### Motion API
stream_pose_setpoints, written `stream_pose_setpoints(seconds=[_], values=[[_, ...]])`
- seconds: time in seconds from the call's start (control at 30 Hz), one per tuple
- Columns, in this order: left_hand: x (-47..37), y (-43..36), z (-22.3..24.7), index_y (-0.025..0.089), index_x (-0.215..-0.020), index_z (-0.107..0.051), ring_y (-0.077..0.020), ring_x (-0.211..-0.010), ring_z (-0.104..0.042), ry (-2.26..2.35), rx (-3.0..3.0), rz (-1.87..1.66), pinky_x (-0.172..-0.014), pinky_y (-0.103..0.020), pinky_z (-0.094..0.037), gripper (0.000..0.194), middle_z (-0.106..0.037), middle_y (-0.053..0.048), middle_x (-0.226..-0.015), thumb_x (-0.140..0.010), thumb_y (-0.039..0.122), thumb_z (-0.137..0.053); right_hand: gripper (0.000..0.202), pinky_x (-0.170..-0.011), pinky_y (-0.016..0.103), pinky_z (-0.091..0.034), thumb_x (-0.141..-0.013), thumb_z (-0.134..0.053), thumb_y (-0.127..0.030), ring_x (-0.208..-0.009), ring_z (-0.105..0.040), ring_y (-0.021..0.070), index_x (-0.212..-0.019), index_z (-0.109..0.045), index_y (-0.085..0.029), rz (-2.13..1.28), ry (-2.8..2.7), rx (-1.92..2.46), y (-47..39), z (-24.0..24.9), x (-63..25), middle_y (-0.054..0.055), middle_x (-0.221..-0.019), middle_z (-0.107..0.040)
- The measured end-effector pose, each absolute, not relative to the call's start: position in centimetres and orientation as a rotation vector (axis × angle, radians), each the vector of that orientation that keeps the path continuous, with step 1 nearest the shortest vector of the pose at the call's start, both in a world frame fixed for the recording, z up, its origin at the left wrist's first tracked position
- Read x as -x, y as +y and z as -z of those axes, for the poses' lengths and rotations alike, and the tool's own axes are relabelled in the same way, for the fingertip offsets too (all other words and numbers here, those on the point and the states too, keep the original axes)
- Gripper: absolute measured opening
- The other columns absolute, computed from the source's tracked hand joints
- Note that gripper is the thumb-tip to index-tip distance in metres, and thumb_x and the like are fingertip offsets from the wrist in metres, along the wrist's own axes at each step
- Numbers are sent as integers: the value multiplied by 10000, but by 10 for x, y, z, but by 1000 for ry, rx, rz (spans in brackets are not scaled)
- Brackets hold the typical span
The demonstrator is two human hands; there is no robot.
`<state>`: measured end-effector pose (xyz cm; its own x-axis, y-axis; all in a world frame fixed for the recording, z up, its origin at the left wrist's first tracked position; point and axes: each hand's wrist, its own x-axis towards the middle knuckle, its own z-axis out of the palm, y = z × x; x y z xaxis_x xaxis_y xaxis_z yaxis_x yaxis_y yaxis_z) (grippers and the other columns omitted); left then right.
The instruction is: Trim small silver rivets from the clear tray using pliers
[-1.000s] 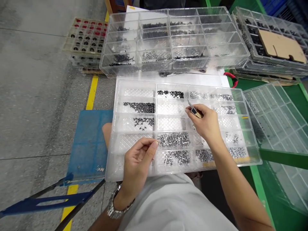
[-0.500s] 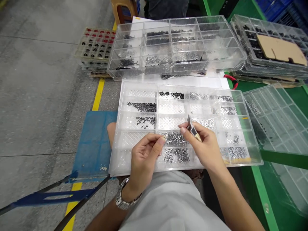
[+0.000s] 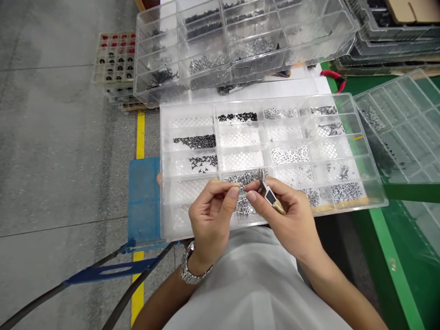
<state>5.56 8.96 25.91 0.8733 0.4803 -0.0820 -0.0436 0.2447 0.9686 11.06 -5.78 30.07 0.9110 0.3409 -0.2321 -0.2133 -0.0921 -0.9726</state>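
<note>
A tiny metal piece [image 3: 241, 186], perhaps a pin, was pinched in the left hand [image 3: 212, 211] above the near middle of the divided tray [image 3: 242, 160]; the right hand [image 3: 292, 215], fingertips close by, clasped nippers [image 3: 270, 196]. White board [image 3: 304, 85] separated tray from far box [image 3: 325, 50], whose far edge was cut off. The hands had drawn together since earlier.

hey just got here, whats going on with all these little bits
A person is working over a clear divided tray of small dark and silvery parts. The right hand holds small cutters, with their tips pointing away from the person. The left hand pinches a tiny shiny piece, too small to identify. The fingertips of both hands come close together above compartments of silvery pins. Another divided tray with more parts sits just beyond.
</note>
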Motion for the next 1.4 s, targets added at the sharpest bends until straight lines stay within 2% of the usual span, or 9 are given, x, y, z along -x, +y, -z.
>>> stream_pose_setpoints(seconds=[0.17, 0.47, 0.77, 0.93, 1.07, 1.27, 1.4], values=[[-55, 89, -252, 262, -1101, -859, -141, -837, -662, 287, -1375, -469, -712, -277, -531, 89, -730, -28, -957, -1034, 222, -816, 58, -860, 276, -610, -1042, -829, -326, -932, -733, 162, -1035, -825, -269, -443, -136, 1591, -56, -301, -112, -8, -975, -785], [-55, 88, -253, 240, -1069, -863, -128, -780, -643, 262, -1555, -594, -661, -258, -515, 97, -726, -16, -886, -1009, 172, -829, 59, -765, 291, -565, -1043, -819, -322, -841, -690, 155, -1018, -815, -269, -423, -114, 1628, -57, -299, -113, -12, -938, -767], [-53, 87, -257, 224, -1068, -856, -111, -745, -603, 231, -1660, -635, -620, -239, -484, 145, -698, 1, -857, -980, 112, -830, 21, -775, 286, -548, -1047, -808, -280, -836, -667, 139, -1038, -808, -261, -300, -172, 1722, -58, -299, -109, -20, -951, -748], [-53, 85, -257, 231, -1075, -854, -111, -748, -609, 226, -1679, -676, -633, -242, -494, 172, -704, 5, -851, -972, 95, -831, 42, -703, 262, -542, -1040, -812, -269, -774, -664, 125, -1002, -803, -255, -375, -139, 1662, -58, -299, -110, -33, -887, -745], [-51, 85, -259, 220, -1062, -851, -104, -736, -606, 240, -1666, -654, -624, -236, -495, 164, -704, 5, -849, -968, 87, -833, 21, -757, 287, -557, -1044, -805, -244, -820, -676, 138, -1030, -794, -256, -299, -161, 1702, -58, -296, -107, -24, -929, -744], [-52, 86, -261, 215, -1034, -852, -99, -707, -581, 266, -1602, -592, -595, -231, -473, 111, -685, 5, -827, -979, 120, -835, 225, -809, 346, -549, -1021, -793, -116, -917, -681, 172, -1189, -812, -263, -49, -351, 1771, -62, -289, -107, 9, -1056, -747], [-53, 85, -261, 218, -1027, -855, -102, -706, -579, 263, -1586, -585, -593, -232, -465, 101, -678, 3, -816, -981, 129, -837, 242, -775, 360, -539, -1017, -796, -94, -887, -666, 175, -1195, -816, -258, -27, -421, 1772, -64, -289, -110, 15, -1050, -744]])
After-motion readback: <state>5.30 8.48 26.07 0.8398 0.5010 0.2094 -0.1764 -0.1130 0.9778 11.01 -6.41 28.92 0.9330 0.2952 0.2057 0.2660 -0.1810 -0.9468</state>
